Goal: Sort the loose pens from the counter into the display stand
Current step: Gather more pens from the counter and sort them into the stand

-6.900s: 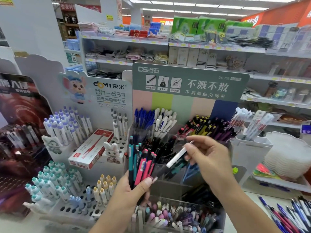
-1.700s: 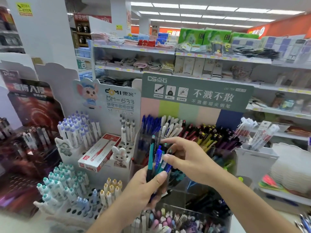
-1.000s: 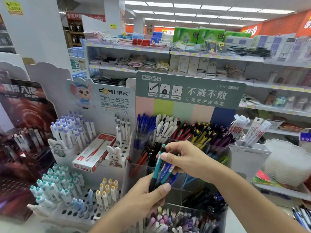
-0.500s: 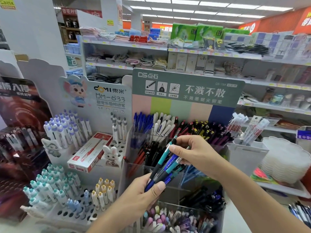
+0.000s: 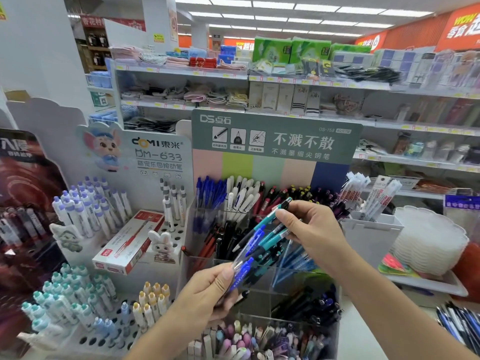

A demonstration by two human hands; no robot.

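Sorting mid-way, I judge | left hand (image 5: pixel 207 294) grips pen bundle (image 5: pixel 255 252) | right hand (image 5: pixel 309 229) pinches teal pen (image 5: pixel 270 218) | stand (image 5: pixel 298 279) part-filled | counter pens (image 5: pixel 459 326) remain

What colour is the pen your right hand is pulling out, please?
Teal pen, black tip, in the head view.

The green header card (image 5: pixel 275 137) at twelve o'clock reads "DS点石", "DS-758" and "不溅不散", while the white mouse card (image 5: pixel 145 154) at ten o'clock reads "DOMI東米" and "DM-633".
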